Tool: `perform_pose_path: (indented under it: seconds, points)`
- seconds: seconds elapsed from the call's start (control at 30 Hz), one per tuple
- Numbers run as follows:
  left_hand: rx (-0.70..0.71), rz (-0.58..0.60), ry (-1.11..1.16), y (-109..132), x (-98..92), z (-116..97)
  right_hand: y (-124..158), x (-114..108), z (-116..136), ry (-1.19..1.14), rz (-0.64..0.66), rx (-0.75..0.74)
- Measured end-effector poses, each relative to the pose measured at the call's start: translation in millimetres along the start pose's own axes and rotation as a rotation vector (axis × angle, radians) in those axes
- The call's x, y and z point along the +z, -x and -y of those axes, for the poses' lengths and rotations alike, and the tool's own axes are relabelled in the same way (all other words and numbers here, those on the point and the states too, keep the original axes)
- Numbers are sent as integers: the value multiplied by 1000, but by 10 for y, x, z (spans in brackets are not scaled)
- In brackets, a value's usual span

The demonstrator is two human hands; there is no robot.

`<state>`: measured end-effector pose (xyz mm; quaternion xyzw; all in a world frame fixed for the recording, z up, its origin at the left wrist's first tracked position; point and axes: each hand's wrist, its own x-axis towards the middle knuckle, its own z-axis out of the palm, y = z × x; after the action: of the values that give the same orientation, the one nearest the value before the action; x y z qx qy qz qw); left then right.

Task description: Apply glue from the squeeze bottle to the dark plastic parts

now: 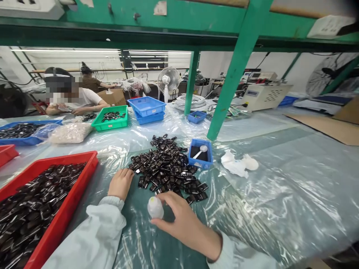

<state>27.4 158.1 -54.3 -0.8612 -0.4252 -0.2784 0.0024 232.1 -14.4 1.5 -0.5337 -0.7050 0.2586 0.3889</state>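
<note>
Holding white rounded object [155, 208] in right hand [183, 221], toward near edge of table [269, 201]; with left hand [120, 184] beside black pieces [165, 164], cannot tell grip.

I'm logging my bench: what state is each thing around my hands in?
Small white rounded object, pinched in right hand
Glossy black rectangular pieces, loosely heaped
Red plastic tray, open, holding many dark pieces
Small blue plastic bin, open, white spoon inside
White tissue-like material, crumpled

right hand [186, 226] holds white object [155, 208] | left hand [121, 184] beside black pieces [168, 164]
</note>
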Motion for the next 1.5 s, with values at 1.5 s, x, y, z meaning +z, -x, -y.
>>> perform_pose_path:
  seconds: [1.5]
  points:
    - [-237,74,1,535,-147,-69,20,136,-105,-13,39,120]
